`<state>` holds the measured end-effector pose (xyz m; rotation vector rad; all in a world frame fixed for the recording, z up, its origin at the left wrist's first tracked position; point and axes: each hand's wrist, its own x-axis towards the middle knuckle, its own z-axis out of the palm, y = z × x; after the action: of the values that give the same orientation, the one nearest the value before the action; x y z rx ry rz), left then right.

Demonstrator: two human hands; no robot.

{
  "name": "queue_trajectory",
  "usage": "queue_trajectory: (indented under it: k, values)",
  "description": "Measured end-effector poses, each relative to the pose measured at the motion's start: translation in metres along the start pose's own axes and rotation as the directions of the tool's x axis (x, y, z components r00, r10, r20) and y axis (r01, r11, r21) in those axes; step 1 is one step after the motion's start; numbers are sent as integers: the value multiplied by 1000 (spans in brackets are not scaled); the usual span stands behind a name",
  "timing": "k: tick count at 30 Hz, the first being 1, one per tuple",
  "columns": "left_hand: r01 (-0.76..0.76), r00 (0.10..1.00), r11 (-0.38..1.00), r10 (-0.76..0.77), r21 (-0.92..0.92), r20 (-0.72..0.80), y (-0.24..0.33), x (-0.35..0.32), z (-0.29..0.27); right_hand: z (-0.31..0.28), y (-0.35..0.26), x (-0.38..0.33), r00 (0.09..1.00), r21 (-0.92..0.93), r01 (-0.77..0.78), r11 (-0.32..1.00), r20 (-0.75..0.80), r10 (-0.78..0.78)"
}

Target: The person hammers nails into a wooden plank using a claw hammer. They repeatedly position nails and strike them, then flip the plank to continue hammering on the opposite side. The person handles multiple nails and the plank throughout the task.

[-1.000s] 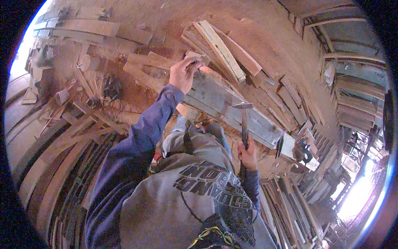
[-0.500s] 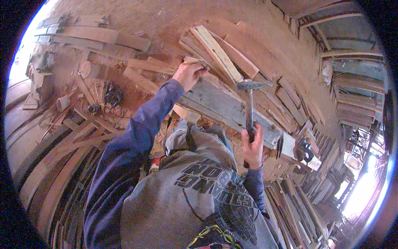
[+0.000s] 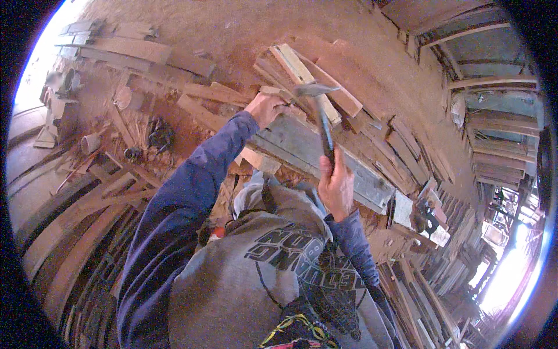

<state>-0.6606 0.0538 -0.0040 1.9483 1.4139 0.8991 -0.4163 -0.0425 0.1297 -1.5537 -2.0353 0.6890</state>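
A long grey weathered plank (image 3: 317,152) runs from the upper middle down to the right. My left hand (image 3: 265,109) grips its upper end, where a small pale wood piece sits. My right hand (image 3: 336,186) is wrapped around the dark handle of a claw hammer (image 3: 318,110). The hammer's metal head is up near my left hand, above the plank's upper end. My blue sleeves and grey hooded top fill the lower middle of the view.
Loose planks and offcuts (image 3: 343,96) are piled behind the grey plank on red earth. Curved wooden strips (image 3: 75,232) lie at the left. More timber (image 3: 418,296) is stacked at the lower right, under a roofed shed (image 3: 494,104).
The hammer has swung up from beside my body and over toward my left hand at the plank's upper end. My left hand has stayed on the plank.
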Motion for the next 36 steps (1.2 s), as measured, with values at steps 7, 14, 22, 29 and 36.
queue_trajectory:
  k: [7, 14, 22, 29, 36]
  values:
    - [173, 973, 983, -181, 66, 142, 9, -1, -7, 2, -1, 2, 992, -175, 12, 985, 124, 10]
    - [161, 976, 987, -158, -7, 151, 20, 3, -13, 3, 1, -3, 995, 156, 43, 987, -98, -28]
    - [273, 958, 922, -287, -275, -11, -11, -9, 0, -4, 36, -25, 986, 71, -138, 988, 104, 131]
    - [10, 718, 665, -525, -747, -457, 18, -21, -9, -24, 113, -104, 885, -38, -412, 910, 219, 410]
    - [345, 716, 877, -476, -334, -510, -17, -59, -41, -48, 184, -172, 675, 349, -695, 628, 16, 738]
